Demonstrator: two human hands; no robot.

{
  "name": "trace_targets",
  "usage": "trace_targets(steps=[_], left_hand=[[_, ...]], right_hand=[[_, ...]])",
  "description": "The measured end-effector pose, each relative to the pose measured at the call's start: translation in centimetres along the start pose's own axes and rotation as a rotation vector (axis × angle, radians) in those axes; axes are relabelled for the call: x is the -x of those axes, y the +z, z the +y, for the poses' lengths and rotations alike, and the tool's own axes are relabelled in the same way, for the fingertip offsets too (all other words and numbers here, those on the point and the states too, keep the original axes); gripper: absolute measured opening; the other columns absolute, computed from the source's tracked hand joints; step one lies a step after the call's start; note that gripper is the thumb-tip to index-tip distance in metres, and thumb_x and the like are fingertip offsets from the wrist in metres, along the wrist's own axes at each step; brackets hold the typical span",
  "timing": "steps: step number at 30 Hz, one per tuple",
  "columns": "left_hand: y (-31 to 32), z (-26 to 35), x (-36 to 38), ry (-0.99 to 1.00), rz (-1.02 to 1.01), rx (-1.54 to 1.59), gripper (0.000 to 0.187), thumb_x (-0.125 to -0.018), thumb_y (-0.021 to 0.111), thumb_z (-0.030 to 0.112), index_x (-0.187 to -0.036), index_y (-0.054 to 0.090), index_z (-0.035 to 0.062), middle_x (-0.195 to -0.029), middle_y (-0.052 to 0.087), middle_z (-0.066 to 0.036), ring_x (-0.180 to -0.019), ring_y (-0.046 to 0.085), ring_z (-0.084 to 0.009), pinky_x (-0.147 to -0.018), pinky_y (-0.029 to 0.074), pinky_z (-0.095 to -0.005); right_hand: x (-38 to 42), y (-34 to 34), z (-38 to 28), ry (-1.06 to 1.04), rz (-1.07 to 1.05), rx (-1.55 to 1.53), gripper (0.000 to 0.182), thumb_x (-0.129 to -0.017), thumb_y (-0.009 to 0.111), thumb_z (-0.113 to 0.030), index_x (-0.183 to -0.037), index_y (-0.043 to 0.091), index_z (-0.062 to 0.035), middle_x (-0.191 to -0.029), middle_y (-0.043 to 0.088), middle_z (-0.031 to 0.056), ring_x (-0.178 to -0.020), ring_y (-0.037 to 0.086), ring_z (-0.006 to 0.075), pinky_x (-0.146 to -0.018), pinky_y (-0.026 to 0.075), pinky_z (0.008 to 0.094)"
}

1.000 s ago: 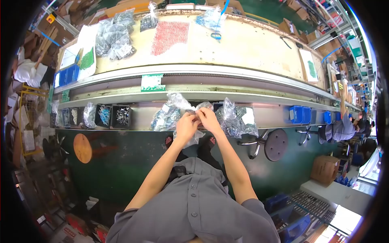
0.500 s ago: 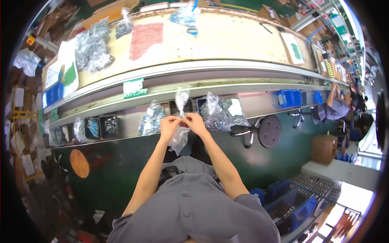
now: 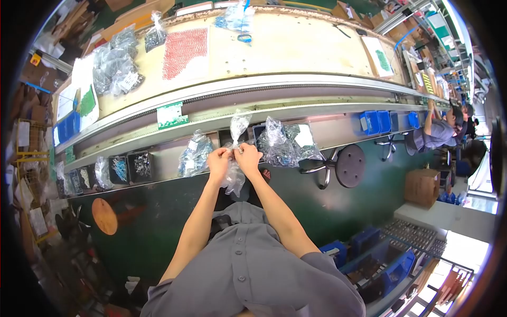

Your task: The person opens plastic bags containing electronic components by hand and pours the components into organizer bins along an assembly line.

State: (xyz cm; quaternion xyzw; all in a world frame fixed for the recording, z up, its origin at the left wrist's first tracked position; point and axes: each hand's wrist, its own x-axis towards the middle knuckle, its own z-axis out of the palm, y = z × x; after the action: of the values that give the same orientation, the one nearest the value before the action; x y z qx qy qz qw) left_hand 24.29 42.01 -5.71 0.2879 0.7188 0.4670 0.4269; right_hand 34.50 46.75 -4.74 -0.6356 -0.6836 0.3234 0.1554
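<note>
A clear plastic bag (image 3: 234,177) hangs over the near edge of the bench, its twisted top rising between my hands. My left hand (image 3: 219,160) pinches the bag's neck from the left. From the right, my right hand (image 3: 247,158) has its fingers closed on the same neck, close beside the left. A filled clear bag of parts (image 3: 194,156) lies to the left of my hands. To their right are more filled bags (image 3: 277,148).
Black bins of small parts (image 3: 141,166) stand at the left. A green circuit board (image 3: 171,115) lies on the rail. Blue bins (image 3: 371,123), a round stool (image 3: 350,166) and a co-worker (image 3: 441,130) are on the right. A red sheet (image 3: 185,53) lies across the bench.
My hands have shifted slightly and their fingers have changed position at the bag's neck. The view has moved a little, and a foot now shows below the bench.
</note>
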Motion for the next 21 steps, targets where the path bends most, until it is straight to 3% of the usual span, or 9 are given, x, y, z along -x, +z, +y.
trace_targets(steps=[8, 9, 13, 17, 21], left_hand=[[-2.1, 1.0, 0.2, -0.147, -0.338, 0.141, 0.013, -0.081, 0.053, 0.011, -0.076, 0.06, 0.0013, -0.069, 0.055, 0.003, -0.065, 0.047, -0.0058, -0.062, 0.039, -0.0208], [-2.8, 0.9, 0.2, -0.169, -0.406, 0.05, 0.015, -0.083, 0.051, 0.014, -0.078, 0.059, 0.0019, -0.071, 0.056, 0.001, -0.066, 0.048, -0.0067, -0.064, 0.039, -0.0214], [-3.1, -0.7, -0.7, -0.389, -0.329, 0.395, 0.017, -0.085, 0.047, 0.015, -0.086, 0.058, 0.0018, -0.081, 0.058, -0.003, -0.07, 0.053, -0.0118, -0.065, 0.043, -0.0245], [-3.7, -0.2, -1.9, -0.434, -0.202, 0.512, 0.014, -0.083, 0.05, 0.013, -0.081, 0.058, 0.0014, -0.072, 0.058, -0.004, -0.064, 0.054, -0.0118, -0.055, 0.044, -0.0275], [-4.1, -0.5, -3.7, -0.417, -0.244, 0.352, 0.015, -0.082, 0.052, 0.015, -0.081, 0.058, 0.0015, -0.071, 0.057, -0.003, -0.063, 0.051, -0.0098, -0.056, 0.042, -0.0256]], right_hand=[[-1.1, 0.5, 1.0, -0.007, 0.184, 0.218, 0.007, -0.065, 0.055, -0.017, -0.065, 0.057, -0.0098, -0.066, 0.06, 0.012, -0.067, 0.058, 0.0297, -0.062, 0.034, 0.0438], [-1.8, 0.3, 1.9, 0.094, 0.105, 0.213, 0.008, -0.063, 0.056, -0.016, -0.068, 0.058, -0.0101, -0.064, 0.059, 0.012, -0.065, 0.058, 0.0319, -0.061, 0.038, 0.044], [-2.6, -1.3, 2.8, 0.039, -0.054, 0.101, 0.011, -0.062, 0.059, -0.015, -0.069, 0.053, -0.0091, -0.066, 0.059, 0.0139, -0.068, 0.058, 0.0322, -0.059, 0.044, 0.0407], [-2.7, -1.8, 2.9, 0.033, -0.166, -0.022, 0.017, -0.061, 0.062, -0.017, -0.07, 0.054, -0.0061, -0.065, 0.058, 0.0125, -0.066, 0.058, 0.0294, -0.062, 0.046, 0.0376], [-3.8, -1.7, 3.4, -0.053, -0.158, -0.114, 0.018, -0.058, 0.063, -0.014, -0.065, 0.052, -0.0016, -0.061, 0.056, 0.0119, -0.059, 0.057, 0.0254, -0.056, 0.045, 0.0334]])
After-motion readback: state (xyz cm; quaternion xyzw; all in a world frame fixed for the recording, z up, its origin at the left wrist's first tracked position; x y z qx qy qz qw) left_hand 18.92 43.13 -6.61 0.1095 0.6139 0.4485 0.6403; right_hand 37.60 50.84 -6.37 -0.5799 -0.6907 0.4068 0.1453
